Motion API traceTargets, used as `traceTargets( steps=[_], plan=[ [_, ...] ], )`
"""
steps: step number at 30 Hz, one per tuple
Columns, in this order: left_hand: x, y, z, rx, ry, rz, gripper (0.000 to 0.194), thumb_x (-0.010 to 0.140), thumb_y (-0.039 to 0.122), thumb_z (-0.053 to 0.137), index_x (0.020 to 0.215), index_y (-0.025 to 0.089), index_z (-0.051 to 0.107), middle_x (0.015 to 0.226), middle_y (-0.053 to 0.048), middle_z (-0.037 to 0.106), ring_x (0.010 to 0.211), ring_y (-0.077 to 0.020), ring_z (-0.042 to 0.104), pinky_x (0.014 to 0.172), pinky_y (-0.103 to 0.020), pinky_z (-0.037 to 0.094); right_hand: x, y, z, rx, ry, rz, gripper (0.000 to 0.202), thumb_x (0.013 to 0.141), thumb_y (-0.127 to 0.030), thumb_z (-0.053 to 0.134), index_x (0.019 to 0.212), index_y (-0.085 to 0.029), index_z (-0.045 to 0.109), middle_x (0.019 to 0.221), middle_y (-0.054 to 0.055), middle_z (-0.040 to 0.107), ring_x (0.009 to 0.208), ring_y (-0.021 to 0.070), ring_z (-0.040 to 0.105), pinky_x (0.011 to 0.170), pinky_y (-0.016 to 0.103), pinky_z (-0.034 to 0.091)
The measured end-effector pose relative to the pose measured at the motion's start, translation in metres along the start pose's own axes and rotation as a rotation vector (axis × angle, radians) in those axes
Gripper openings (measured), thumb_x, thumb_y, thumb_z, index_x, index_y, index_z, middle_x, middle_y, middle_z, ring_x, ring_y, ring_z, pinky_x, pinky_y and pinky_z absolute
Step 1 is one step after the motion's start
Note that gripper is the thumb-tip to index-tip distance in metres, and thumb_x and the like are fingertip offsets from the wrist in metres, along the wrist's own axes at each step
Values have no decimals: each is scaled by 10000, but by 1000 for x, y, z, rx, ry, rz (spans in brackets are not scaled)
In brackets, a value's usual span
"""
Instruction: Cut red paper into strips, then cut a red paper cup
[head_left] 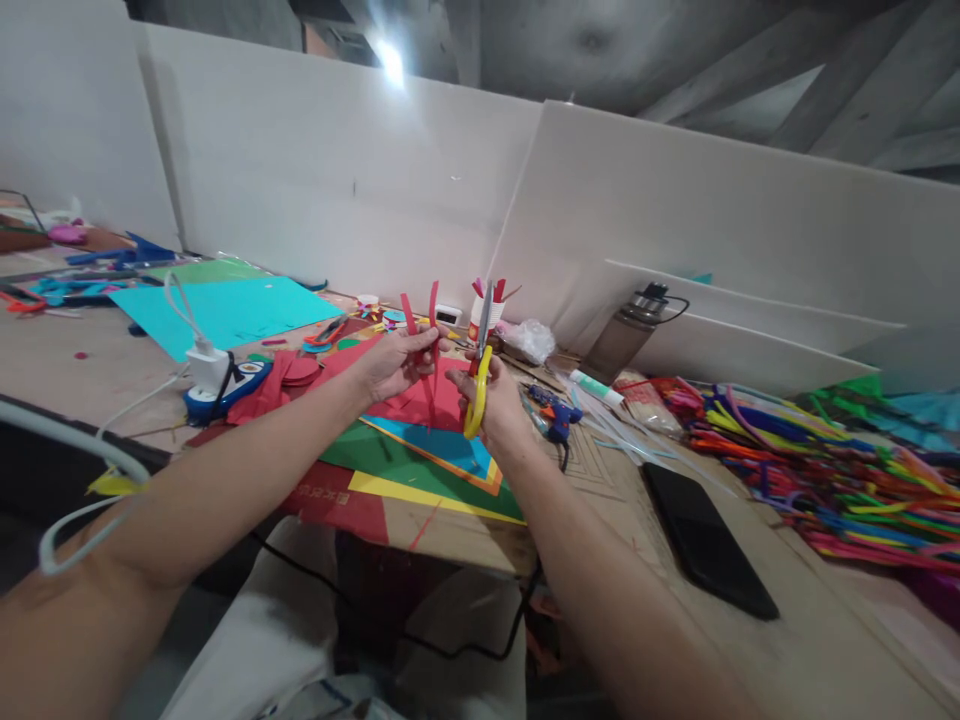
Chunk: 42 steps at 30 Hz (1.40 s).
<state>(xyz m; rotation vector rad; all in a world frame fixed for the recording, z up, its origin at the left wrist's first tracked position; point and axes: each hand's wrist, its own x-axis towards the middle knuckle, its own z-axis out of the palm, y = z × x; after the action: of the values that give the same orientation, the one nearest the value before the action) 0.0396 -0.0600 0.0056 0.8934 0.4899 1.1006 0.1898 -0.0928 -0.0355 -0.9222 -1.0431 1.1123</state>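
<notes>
Two narrow red strips (434, 303), paper or felt by their look, stand up out of my left hand (401, 362), which pinches them between thumb and fingers. My right hand (501, 405) is wrapped around yellow-handled scissors (478, 395), their blades pointing upward beside a white cup. The strips and the blades are apart. Under both hands lies a stack of coloured sheets: red (397, 408) on top, then blue (465, 452), green (341, 447) and yellow (420, 497) edges below.
A black phone (709, 540) and piled pipe cleaners (847, 470) lie at right. Behind them stand a bottle (622, 335), a glue stick (596, 388) and a blue glue gun (556, 412). At left are a power strip (225, 388) with cables and a turquoise sheet (225, 312).
</notes>
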Motion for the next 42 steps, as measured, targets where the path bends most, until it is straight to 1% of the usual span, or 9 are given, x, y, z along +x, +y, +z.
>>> traceTargets(
  steps=[5, 10, 17, 25, 29, 33, 38, 39, 42],
  plan=[
    [0, -1, 4, -26, 7, 44, 69, 842, 107, 613, 840, 85, 679, 682, -39, 674, 474, -38, 536, 454, -140, 434, -5, 1, 7, 0, -67, 5, 584, 539, -298, 821, 1026, -218, 507, 590, -105, 537, 369, 44, 413, 359, 179, 334],
    [0, -4, 5, -10, -43, 62, 51, 824, 106, 634, 836, 87, 680, 697, -41, 676, 479, -34, 533, 452, -132, 431, -7, 3, 12, 35, -155, 91, 575, 540, -332, 802, 1035, -210, 535, 616, -65, 575, 428, 89, 519, 375, 192, 361],
    [0, -2, 5, -11, -68, 111, 90, 841, 104, 595, 823, 83, 680, 689, -51, 674, 541, -78, 595, 464, -164, 436, -2, 8, 9, -22, -143, 157, 564, 554, -273, 785, 1057, -208, 540, 571, -61, 562, 431, 116, 551, 374, 195, 381],
    [9, 34, -15, -152, 132, 314, 161, 879, 131, 524, 785, 110, 653, 789, -69, 723, 805, -145, 698, 777, -277, 554, -9, -5, 3, -87, -142, 92, 555, 530, -263, 804, 1002, -218, 515, 528, -101, 514, 357, 80, 453, 347, 193, 348],
    [12, 55, -27, -319, 196, 400, 152, 888, 121, 509, 772, 130, 606, 712, -32, 691, 702, -103, 673, 762, -259, 557, -5, -6, -1, -48, -124, 57, 562, 544, -288, 807, 1019, -235, 510, 538, -99, 493, 373, 84, 446, 350, 196, 322],
    [15, 56, -32, -316, 168, 331, 171, 895, 65, 450, 805, 120, 585, 616, 0, 603, 458, -35, 511, 514, -155, 471, -4, -7, -3, -22, -118, 46, 562, 552, -305, 811, 1020, -239, 509, 565, -93, 497, 374, 72, 426, 352, 196, 308],
    [16, 27, -25, -89, 99, 85, 191, 892, 52, 425, 781, 92, 575, 557, 17, 507, 365, -18, 345, 351, -124, 279, -5, -12, -1, 25, -104, 40, 583, 546, -327, 826, 1023, -224, 507, 575, -91, 536, 361, 70, 442, 334, 190, 308],
    [16, 20, -22, -42, 82, 43, 175, 887, 61, 441, 786, 97, 579, 557, 17, 505, 368, -27, 358, 344, -129, 276, -4, -13, -1, 28, -99, 31, 587, 545, -324, 829, 1026, -219, 510, 567, -93, 536, 357, 71, 446, 330, 189, 306],
    [12, 1, -14, 81, 45, -94, 150, 883, 85, 476, 793, 93, 596, 604, -20, 549, 470, -69, 506, 459, -173, 451, -4, -13, -1, 23, -83, -3, 588, 551, -321, 830, 1036, -217, 515, 543, -105, 519, 354, 74, 458, 333, 188, 319]
  ],
)
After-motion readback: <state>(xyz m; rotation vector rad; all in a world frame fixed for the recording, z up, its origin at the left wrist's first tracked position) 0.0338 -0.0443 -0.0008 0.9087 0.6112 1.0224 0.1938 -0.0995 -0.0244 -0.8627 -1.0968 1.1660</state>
